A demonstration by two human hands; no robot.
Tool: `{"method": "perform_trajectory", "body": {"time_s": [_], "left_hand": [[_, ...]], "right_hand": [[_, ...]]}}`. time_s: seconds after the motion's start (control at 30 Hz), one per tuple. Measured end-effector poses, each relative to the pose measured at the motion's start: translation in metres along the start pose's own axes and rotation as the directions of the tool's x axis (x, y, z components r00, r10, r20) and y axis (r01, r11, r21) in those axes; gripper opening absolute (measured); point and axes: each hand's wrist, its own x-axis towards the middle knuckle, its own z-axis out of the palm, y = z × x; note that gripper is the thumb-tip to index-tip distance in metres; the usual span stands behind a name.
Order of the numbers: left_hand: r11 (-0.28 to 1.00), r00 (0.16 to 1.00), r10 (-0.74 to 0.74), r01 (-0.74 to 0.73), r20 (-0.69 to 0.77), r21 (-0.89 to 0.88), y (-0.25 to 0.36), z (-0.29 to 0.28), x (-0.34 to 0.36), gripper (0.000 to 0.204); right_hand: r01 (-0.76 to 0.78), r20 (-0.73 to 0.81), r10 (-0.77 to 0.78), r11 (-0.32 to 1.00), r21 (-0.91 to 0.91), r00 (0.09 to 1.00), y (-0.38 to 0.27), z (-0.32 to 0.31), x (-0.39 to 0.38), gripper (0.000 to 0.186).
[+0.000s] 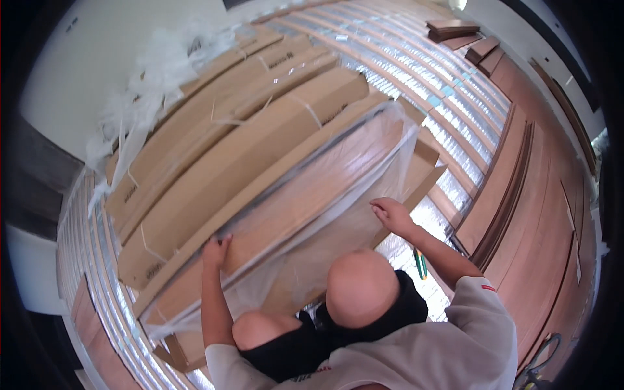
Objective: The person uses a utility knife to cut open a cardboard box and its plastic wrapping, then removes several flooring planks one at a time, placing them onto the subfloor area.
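So the left hand [218, 249] was set down at the left part of the long wood planks [318, 172], with its fingers bent in at their far edge; whether any wrapping was pinched there couldn't be told. The right hand [389, 213] was held farther right, above the near side of the clear plastic film [402, 148], fingers curled in. Whether anything was caught in it couldn't be made out either.

The planks were laid lengthwise in an opened cardboard carton [426, 186], right in front of the bent knees [363, 289], with the film bunched loosely along their near side. A green-handled tool [422, 265] was left on the floor below the right forearm, make unclear.

Just beyond the open one, closed cardboard cartons [246, 151] were lined up side by side, bound with pale straps [305, 112]. A messy heap of crumpled plastic [162, 71] was piled at the far left.

Over on the right, reddish-brown floorboards [543, 214] were laid out, and a small stack of boards [452, 27] was parked at the far end. Silvery foil [429, 227] was spread between wooden battens [446, 203].
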Motion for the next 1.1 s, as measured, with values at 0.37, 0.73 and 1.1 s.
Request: {"method": "perform_trajectory", "body": {"time_s": [0.37,0.73,1.1], "left_hand": [[0.964,0.889,0.255,-0.201,-0.379,0.176,-0.008,0.032,-0.045,0.059],[0.941,0.955,0.29,-0.297,0.064,0.162,0.038,-0.007,-0.069,0.121],[0.852,0.936,0.312,-0.351,0.162,0.389,0.047,-0.009,-0.068,0.134]], "right_hand": [[-0.062,-0.495,-0.189,0.892,-0.448,0.848,0.117,-0.01,0.167,0.034],[-0.446,-0.449,0.28,0.834,-0.323,0.849,0.227,-0.096,0.234,0.045],[-0.487,-0.316,0.385,0.79,-0.373,0.867,0.226,-0.104,0.215,0.043]]}}
